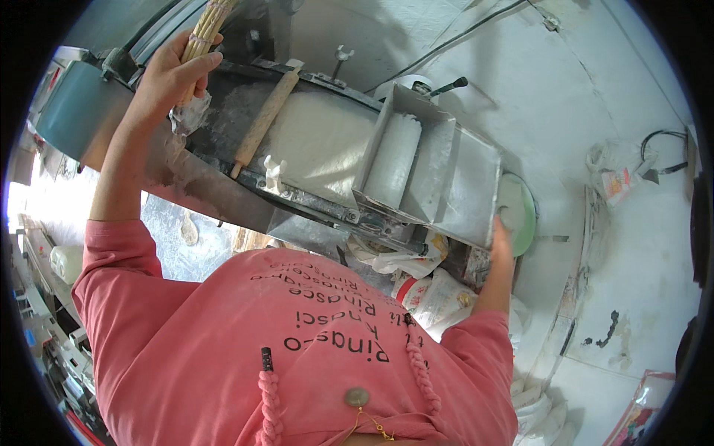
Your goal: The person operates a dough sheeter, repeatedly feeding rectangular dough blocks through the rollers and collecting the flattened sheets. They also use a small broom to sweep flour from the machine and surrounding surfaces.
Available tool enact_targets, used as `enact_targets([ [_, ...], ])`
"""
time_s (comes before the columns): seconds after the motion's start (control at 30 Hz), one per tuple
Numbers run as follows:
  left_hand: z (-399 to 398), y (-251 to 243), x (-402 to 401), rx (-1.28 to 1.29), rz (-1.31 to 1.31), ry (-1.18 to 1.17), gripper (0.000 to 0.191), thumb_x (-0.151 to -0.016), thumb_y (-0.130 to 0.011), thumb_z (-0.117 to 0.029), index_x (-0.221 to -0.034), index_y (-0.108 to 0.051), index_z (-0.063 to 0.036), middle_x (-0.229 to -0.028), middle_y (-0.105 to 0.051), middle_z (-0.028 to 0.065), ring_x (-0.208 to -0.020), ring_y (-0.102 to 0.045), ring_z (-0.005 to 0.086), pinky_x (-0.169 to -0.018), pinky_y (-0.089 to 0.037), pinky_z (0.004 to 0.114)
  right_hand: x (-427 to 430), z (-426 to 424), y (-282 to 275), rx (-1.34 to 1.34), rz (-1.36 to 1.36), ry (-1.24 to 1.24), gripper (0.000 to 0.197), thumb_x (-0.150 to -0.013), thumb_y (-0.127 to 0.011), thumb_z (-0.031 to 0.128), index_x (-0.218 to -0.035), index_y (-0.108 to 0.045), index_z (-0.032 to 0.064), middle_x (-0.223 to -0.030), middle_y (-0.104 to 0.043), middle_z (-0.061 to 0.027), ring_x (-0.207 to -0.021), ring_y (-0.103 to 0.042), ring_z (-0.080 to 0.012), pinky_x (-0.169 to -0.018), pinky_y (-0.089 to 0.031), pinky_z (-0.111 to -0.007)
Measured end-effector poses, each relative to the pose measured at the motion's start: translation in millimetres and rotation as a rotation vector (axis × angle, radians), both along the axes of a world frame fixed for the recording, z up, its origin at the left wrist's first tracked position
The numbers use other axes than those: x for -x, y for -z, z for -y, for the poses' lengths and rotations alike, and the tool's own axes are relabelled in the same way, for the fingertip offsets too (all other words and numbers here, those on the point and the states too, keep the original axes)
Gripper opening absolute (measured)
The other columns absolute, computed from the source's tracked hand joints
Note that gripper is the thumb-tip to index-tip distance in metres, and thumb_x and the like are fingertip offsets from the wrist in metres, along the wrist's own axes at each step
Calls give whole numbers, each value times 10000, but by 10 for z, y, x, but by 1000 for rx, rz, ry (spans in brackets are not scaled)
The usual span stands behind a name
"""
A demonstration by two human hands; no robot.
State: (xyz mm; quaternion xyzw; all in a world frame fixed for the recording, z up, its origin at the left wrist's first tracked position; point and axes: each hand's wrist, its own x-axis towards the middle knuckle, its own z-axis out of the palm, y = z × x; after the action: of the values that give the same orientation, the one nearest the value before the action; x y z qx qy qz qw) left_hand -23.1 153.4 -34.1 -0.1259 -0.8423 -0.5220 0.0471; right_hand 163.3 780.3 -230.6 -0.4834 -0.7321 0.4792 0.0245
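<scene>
My left hand, raised at the upper left, grips a bundle of thin straw-coloured sticks tied with cord, like a whisk brush. It is over the far-left end of a flour-dusted dough sheeter. A wooden rolling pin lies across the machine, beside a wide pale dough sheet. At the right end is a metal hopper with a pale roller inside. My right hand is at the outer edge of the hopper's metal tray, in front of a green basin; its fingers are mostly hidden.
A blue-grey cylindrical housing sits left of the machine. Pale wing nuts stick up along its side rails. White printed sacks lie below the hopper. A clear plastic bag hangs on the white wall, and a cable runs along it.
</scene>
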Motion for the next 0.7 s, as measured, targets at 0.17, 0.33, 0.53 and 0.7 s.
enact_targets([
  [0.17,-154,114,71,-67,59,33,371,-829,-620,-204,-1134,-523,-16,-622,-473,-20,-496,-442,48,-468,-374,208,288,134,-882,-303,246,-256,497,-829,-545,391,-1105,-550,-22,-1024,-605,-154,-902,-601,-277,-769,-483,-396],
  [0.33,-181,142,15,49,57,22,362,-835,-625,-217,-1121,-509,-27,-649,-466,-25,-528,-448,46,-464,-368,210,490,274,-593,-446,614,-224,444,-808,-577,321,-1119,-547,6,-1040,-585,-176,-921,-579,-309,-806,-468,-419],
  [0.53,-213,150,5,100,49,-9,335,-840,-622,-216,-1089,-493,-32,-662,-458,-17,-547,-444,50,-474,-368,210,944,1036,-441,-1147,80,-948,319,-856,-516,261,-1142,-579,136,-1241,-492,-143,-1189,-410,-288,-982,-312,-463],
  [0.7,-185,164,61,220,17,-50,353,-829,-628,-261,-1072,-505,-37,-663,-473,6,-561,-461,66,-502,-390,245,1554,1717,-316,-1154,598,-1588,334,-893,-451,327,-1155,-588,173,-1430,-295,-105,-1361,-163,-239,-1087,-112,-441],
])
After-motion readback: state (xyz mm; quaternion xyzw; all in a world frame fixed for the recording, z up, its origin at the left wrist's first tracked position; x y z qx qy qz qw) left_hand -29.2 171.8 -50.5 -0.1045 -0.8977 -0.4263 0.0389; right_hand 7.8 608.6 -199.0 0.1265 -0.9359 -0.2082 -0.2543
